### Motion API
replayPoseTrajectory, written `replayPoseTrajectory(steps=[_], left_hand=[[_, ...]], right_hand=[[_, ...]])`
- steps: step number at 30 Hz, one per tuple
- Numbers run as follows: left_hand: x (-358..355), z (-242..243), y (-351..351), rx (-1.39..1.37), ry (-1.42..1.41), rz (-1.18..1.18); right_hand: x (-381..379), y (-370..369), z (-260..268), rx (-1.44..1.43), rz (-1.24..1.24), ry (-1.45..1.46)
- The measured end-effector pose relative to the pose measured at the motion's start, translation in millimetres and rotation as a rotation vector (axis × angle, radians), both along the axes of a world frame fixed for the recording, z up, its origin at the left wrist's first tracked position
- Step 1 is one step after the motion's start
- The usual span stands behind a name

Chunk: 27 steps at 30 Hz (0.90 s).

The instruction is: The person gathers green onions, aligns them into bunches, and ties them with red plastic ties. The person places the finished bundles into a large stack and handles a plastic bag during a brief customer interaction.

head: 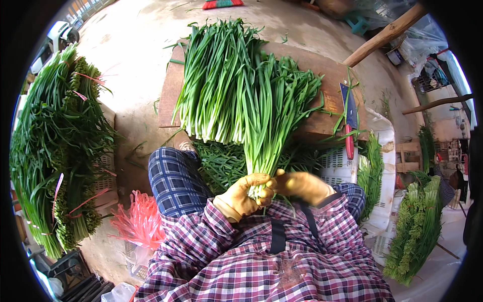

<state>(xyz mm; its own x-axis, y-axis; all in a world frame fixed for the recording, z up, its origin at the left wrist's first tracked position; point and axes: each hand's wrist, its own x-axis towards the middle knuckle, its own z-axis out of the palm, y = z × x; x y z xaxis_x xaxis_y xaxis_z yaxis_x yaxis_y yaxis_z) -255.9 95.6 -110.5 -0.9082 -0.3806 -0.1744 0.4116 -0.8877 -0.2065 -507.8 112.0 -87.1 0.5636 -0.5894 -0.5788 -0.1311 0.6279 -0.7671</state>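
Note:
My left hand, in a yellow work glove, grips a bunch of garlic chives around the pale stem ends. The leaves of that bunch fan up and away over a wooden board. Beside the bunch is my right hand, gloved alike and blurred; its fingertips are close to the left hand's, and what they hold cannot be made out. A thick row of loose garlic chives lies on the board, cut ends towards me. On the board's right side rests a knife with a red handle.
Tied bundles of chives and flower buds are heaped at left on a crate. Pink plastic strips lie by my left knee. A white crate holds greens at right, near more bundles. Leaf trimmings lie below the board.

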Motion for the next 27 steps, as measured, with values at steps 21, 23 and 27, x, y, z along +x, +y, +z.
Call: replayPoseTrajectory(steps=[21, 23, 27], left_hand=[[105, 58, -23, -1.016, -0.381, -0.458], [150, 74, -40, -0.99, -0.604, -0.126], [158, 96, -88, -1.084, -1.17, 0.721]], right_hand=[[125, -269, 29, -0.413, -0.58, -0.334], [136, -274, 11, -0.515, -0.642, -0.147], [153, -274, -2, -0.154, -0.568, -0.32]])
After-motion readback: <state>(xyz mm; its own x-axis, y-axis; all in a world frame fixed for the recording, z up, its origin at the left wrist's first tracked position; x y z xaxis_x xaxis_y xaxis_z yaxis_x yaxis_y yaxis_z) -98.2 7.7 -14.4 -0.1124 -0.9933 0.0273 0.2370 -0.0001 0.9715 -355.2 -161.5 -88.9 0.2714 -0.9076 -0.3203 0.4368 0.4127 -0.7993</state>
